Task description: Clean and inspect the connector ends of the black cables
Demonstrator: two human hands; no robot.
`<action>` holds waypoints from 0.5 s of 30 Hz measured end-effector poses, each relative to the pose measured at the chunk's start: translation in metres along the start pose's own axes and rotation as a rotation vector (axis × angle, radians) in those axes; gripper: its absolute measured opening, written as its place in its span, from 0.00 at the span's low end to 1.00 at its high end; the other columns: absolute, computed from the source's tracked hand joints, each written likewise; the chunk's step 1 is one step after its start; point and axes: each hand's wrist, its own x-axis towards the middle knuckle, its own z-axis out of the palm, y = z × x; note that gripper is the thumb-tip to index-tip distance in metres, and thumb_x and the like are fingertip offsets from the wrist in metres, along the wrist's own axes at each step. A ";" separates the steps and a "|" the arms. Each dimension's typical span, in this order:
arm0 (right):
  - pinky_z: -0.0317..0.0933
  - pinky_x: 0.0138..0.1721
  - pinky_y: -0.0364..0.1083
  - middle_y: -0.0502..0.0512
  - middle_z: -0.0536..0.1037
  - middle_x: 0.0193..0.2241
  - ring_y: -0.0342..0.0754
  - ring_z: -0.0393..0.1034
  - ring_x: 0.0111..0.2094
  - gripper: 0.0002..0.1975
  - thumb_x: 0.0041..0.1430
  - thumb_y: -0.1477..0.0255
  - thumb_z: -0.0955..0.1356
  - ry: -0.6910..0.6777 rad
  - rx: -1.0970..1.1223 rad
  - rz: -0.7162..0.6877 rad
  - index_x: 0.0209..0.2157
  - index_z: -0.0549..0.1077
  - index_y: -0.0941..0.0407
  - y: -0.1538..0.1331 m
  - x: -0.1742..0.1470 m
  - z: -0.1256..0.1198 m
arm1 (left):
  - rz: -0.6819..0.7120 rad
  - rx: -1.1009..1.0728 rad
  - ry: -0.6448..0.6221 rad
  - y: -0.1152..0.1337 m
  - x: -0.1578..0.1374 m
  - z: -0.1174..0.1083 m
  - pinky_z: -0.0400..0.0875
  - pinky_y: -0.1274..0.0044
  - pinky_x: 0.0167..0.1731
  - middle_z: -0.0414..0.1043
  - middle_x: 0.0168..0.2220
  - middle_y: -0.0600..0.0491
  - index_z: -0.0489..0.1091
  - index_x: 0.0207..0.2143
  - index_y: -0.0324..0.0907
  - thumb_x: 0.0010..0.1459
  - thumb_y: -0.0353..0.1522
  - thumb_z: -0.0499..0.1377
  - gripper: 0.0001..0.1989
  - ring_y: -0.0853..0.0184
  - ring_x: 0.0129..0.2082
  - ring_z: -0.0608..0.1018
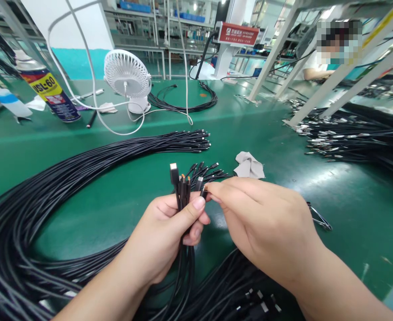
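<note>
My left hand (172, 227) is closed around a small bunch of black cables (183, 189), their plug ends sticking up above the fingers. Some plugs show orange tips, and one taller plug (174, 173) has a bright metal end. With thumb and fingertips pinched, my right hand (263, 218) grips the end of one cable plug (204, 191) at the left thumb. Its tip is partly hidden by the fingers. Just behind the hands, more cable ends (213, 171) lie on the green table (116, 214).
A thick bundle of black cables (59, 178) curves across the left. Behind it stand a spray can (51, 91) and a white fan (127, 73). A grey cloth (249, 166) and tweezers (319, 217) lie rightward. Cable piles (360, 138) sit beyond, near a person (320, 67).
</note>
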 end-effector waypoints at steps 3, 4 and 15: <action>0.63 0.27 0.46 0.55 0.81 0.32 0.49 0.75 0.29 0.12 0.61 0.81 0.62 -0.007 0.000 0.002 0.37 0.77 0.62 -0.001 0.000 0.000 | 0.010 0.005 0.006 0.001 0.001 0.001 0.50 0.82 0.17 0.64 0.17 0.57 0.72 0.21 0.36 0.52 0.35 0.66 0.13 0.78 0.16 0.62; 0.63 0.28 0.46 0.55 0.81 0.32 0.49 0.75 0.30 0.12 0.61 0.81 0.62 -0.007 0.000 0.003 0.37 0.77 0.62 -0.001 0.000 -0.001 | 0.011 0.005 0.005 0.001 0.001 0.001 0.50 0.82 0.17 0.64 0.17 0.57 0.72 0.20 0.36 0.52 0.35 0.66 0.13 0.78 0.16 0.62; 0.64 0.28 0.45 0.55 0.82 0.32 0.48 0.75 0.30 0.13 0.61 0.81 0.62 -0.003 0.000 0.004 0.37 0.78 0.62 0.000 -0.001 0.001 | 0.013 -0.005 0.013 -0.001 0.001 0.000 0.51 0.82 0.17 0.65 0.18 0.57 0.72 0.21 0.36 0.50 0.35 0.67 0.13 0.78 0.16 0.62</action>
